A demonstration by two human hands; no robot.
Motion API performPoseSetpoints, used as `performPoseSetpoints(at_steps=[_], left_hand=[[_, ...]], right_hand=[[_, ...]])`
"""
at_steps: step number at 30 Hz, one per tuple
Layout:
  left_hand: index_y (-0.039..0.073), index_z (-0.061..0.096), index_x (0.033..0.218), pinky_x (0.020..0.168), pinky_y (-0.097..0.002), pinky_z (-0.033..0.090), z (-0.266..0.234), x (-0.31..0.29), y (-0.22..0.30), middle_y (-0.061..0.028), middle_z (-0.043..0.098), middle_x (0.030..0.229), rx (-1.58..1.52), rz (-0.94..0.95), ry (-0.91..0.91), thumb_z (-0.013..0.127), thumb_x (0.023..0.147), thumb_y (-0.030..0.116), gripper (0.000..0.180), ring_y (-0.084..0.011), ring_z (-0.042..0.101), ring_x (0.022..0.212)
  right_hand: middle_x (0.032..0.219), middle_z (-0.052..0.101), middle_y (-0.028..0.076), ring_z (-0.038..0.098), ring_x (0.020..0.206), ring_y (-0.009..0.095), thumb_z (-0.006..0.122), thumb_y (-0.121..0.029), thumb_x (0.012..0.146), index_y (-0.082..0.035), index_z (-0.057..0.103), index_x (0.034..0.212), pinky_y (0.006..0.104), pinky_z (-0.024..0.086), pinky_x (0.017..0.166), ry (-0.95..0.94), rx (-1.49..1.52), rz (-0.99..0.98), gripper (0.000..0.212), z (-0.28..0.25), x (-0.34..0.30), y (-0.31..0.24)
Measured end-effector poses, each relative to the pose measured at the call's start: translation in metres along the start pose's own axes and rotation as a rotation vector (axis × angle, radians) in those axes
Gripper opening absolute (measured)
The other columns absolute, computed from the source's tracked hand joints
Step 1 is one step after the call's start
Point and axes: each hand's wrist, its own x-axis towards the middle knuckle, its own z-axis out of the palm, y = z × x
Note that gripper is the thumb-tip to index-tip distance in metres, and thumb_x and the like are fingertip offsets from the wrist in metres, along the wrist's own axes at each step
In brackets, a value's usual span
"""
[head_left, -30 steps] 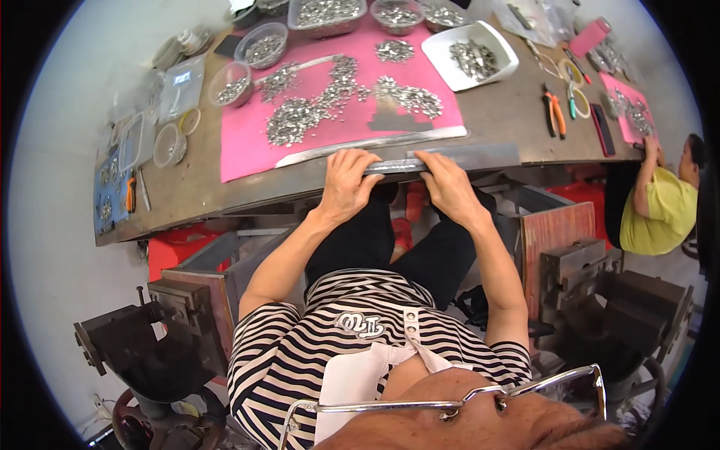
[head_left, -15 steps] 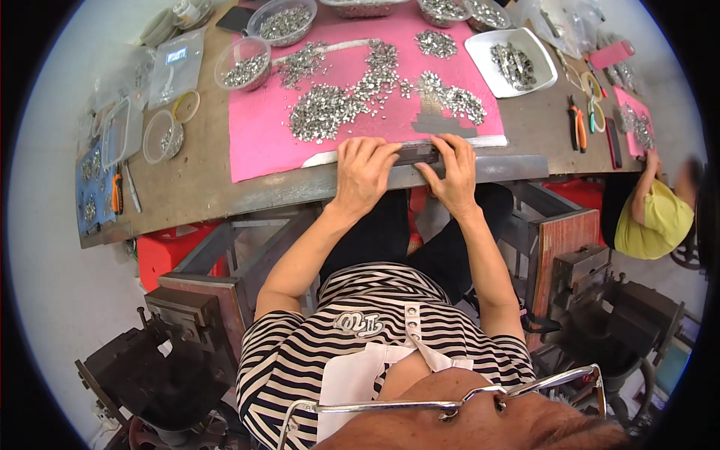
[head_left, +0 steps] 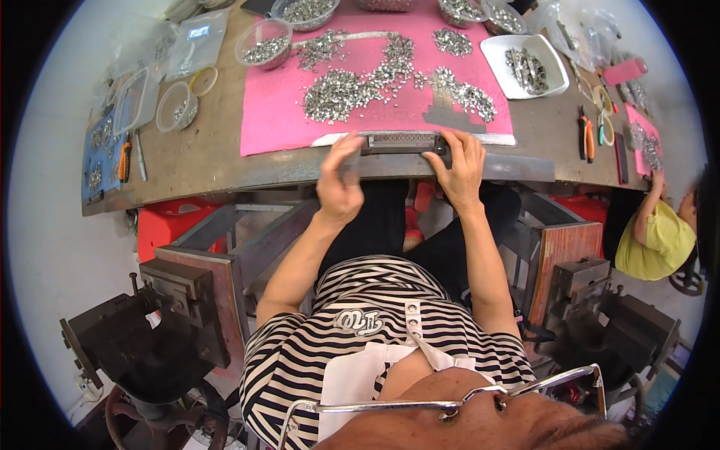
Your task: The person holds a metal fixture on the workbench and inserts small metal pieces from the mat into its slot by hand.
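Observation:
A narrow dark metal jig [head_left: 403, 142] with a patterned, perforated-looking middle lies along the front edge of the bench. My right hand [head_left: 461, 169] grips its right end between thumb and fingers. Just off the left end, my left hand [head_left: 340, 187] is smeared by motion; whether it holds anything cannot be made out. Beyond the jig, small shiny metal pieces [head_left: 334, 96] are heaped on a pink mat [head_left: 274, 124]. Grey flat strips [head_left: 448, 116] lie near a smaller pile of pieces [head_left: 476, 101].
Clear bowls of metal pieces [head_left: 264, 51] stand at the back. A white tray [head_left: 556, 75] holds larger parts. Orange-handled pliers [head_left: 589, 139] lie at right, an orange-handled tool [head_left: 125, 159] at left. A co-worker in yellow [head_left: 651, 236] sits at far right.
My left hand has come off the jig and shifted left and down, uncovering its patterned face. My right hand stays at the right end. The view has shifted slightly.

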Motion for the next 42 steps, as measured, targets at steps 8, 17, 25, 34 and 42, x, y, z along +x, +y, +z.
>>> performPoseSetpoints(at_steps=[8, 17, 25, 34, 42], left_hand=[[-0.004, 0.054, 0.124, 0.086, -0.0334, 0.059, -0.049, -0.001, 0.013, -0.0213, 0.067, 0.115, -0.457, -0.963, 0.039, 0.046, 0.11, 0.022, 0.031, -0.0258, 0.072, 0.1], [0.01, 0.063, 0.126, 0.099, -0.0457, 0.036, 0.008, 0.029, 0.009, -0.0089, 0.064, 0.118, 0.579, -0.028, -0.314, 0.082, 0.081, 0.02, 0.049, -0.0293, 0.055, 0.111], [0.009, 0.056, 0.137, 0.099, -0.0426, 0.032, 0.011, 0.024, -0.013, -0.0068, 0.064, 0.117, 0.54, -0.014, -0.342, 0.083, 0.08, 0.028, 0.066, -0.026, 0.055, 0.109], [0.009, 0.054, 0.138, 0.099, -0.042, 0.032, 0.011, 0.024, -0.012, -0.0055, 0.065, 0.113, 0.547, -0.023, -0.336, 0.083, 0.08, 0.028, 0.068, -0.0253, 0.056, 0.107], [0.01, 0.068, 0.118, 0.098, -0.0433, 0.034, 0.012, 0.026, -0.008, -0.0053, 0.062, 0.114, 0.539, -0.025, -0.358, 0.081, 0.079, 0.024, 0.043, -0.0262, 0.055, 0.11]], right_hand=[[0.111, 0.06, 0.009, 0.057, 0.103, 0.028, 0.085, -0.031, 0.076, -0.008, 0.064, 0.121, 0.0412, 0.041, 0.089, 0.012, -0.031, 0.003, 0.055, -0.001, -0.003, 0.003], [0.112, 0.062, 0.008, 0.057, 0.105, 0.027, 0.084, -0.032, 0.077, -0.009, 0.065, 0.119, 0.0409, 0.041, 0.091, -0.002, -0.012, 0.036, 0.051, -0.006, 0.002, -0.001], [0.099, 0.067, 0.008, 0.063, 0.095, 0.023, 0.071, -0.006, 0.085, -0.005, 0.069, 0.105, 0.0427, 0.042, 0.096, -0.149, -0.021, -0.222, 0.02, -0.019, 0.031, 0.007], [0.092, 0.061, 0.007, 0.061, 0.09, 0.024, 0.066, -0.004, 0.085, -0.003, 0.064, 0.098, 0.0451, 0.045, 0.096, -0.251, 0.064, -0.431, 0.013, -0.023, 0.056, 0.016], [0.087, 0.063, 0.007, 0.063, 0.085, 0.026, 0.068, -0.001, 0.085, -0.004, 0.064, 0.096, 0.0412, 0.044, 0.091, -0.075, 0.127, -0.293, 0.012, -0.044, 0.096, 0.036]])
